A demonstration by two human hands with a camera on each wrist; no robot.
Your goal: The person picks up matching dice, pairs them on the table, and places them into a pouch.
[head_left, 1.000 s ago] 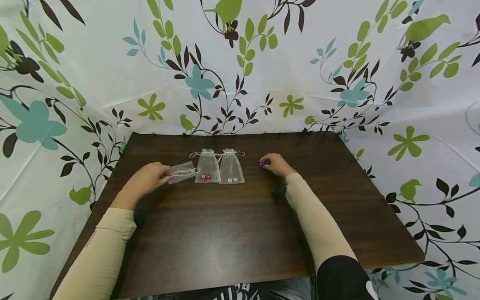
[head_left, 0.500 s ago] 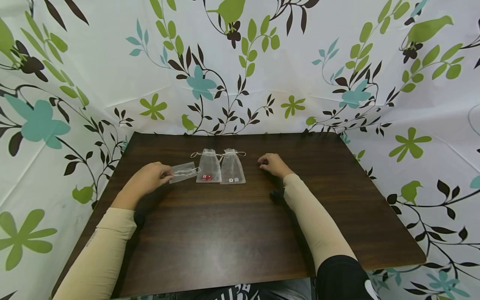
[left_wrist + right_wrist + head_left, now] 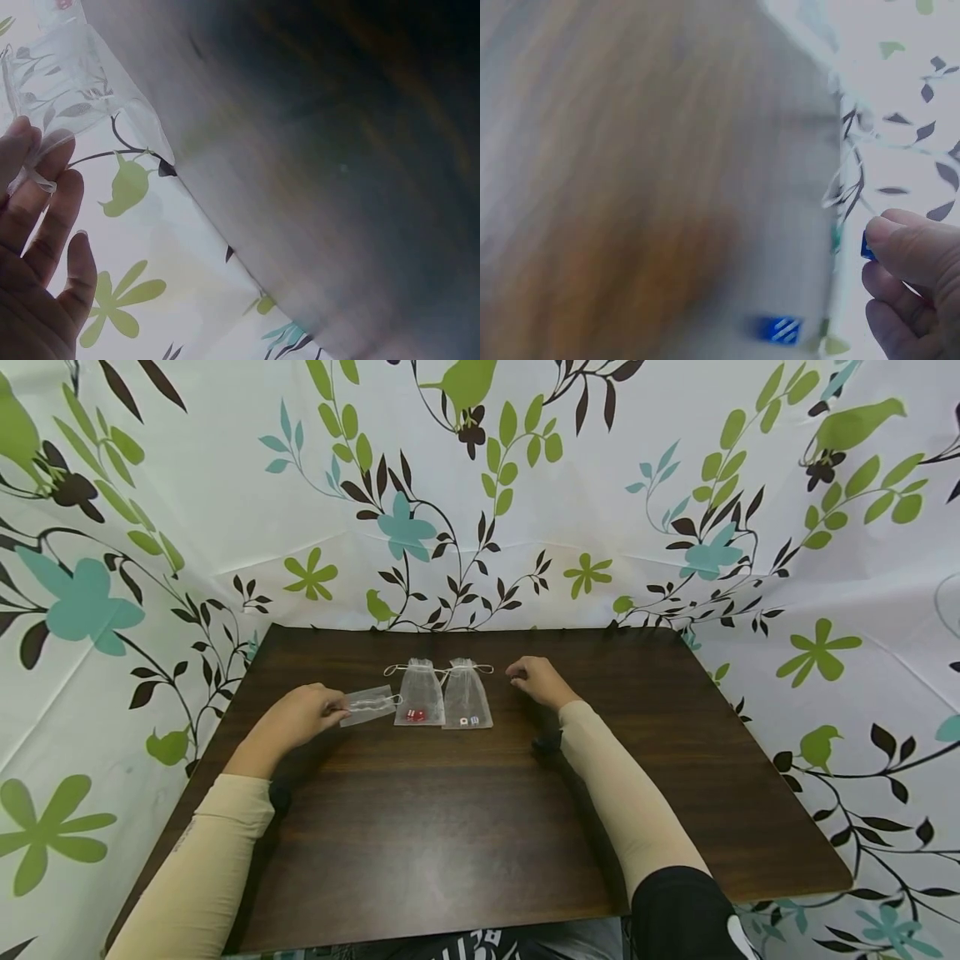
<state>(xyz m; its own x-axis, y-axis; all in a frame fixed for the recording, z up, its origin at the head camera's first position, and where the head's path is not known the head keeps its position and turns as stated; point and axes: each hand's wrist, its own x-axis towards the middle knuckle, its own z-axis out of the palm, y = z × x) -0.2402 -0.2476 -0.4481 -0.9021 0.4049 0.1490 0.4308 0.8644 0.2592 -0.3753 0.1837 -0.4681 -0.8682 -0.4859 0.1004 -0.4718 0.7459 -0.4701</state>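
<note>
My left hand (image 3: 295, 724) pinches one end of a small sheer white drawstring pouch (image 3: 371, 705), which lies flattened toward the middle of the table. In the left wrist view the pouch (image 3: 64, 75) hangs from thumb and fingertips, the little finger apart from it. At the right, my right hand (image 3: 545, 683) is just off the table's far half. A blue die (image 3: 867, 246) is pinched between its thumb and fingers in the right wrist view. A second blue die (image 3: 781, 330) with white marks rests on the table near that hand; the head view hides both.
Two more sheer pouches stand side by side between the hands: one pouch (image 3: 420, 685) contains red dice (image 3: 415, 715), the other pouch (image 3: 465, 685) white dice (image 3: 468, 721). Their white cords stick out sideways. A patterned cloth (image 3: 480, 568) rises behind the dark wooden table (image 3: 442, 843).
My right hand has drifted a little left, toward the pouches. The blue at its fingertips, visible a second ago in the head view, is now hidden there. The left hand holds still.
</note>
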